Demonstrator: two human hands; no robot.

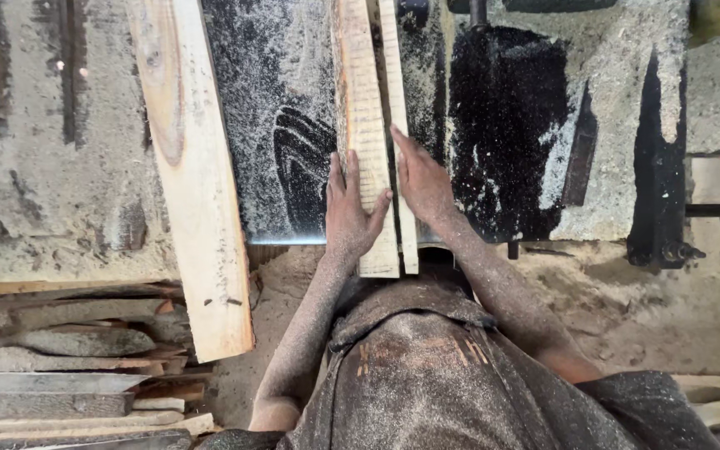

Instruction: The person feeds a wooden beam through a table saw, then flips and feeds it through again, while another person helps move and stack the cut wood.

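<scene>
On a dark, sawdust-covered saw table (pixel 285 125) lies a long wooden board (pixel 364 100), split lengthwise, with a thin strip (pixel 397 92) on its right side. My left hand (pixel 347 208) rests flat on the wider piece near its close end, thumb across the wood. My right hand (pixel 418 179) presses flat on the thin strip, fingers pointing away from me. Both hands and forearms are dusted with sawdust. The blade itself is not visible between the two pieces.
A broad pale plank (pixel 197 175) leans across the table's left edge. Offcuts and rough slabs (pixel 68 375) are stacked at the lower left. Sawdust heaps (pixel 627 308) cover the ground on the right, next to a black metal frame (pixel 660 167).
</scene>
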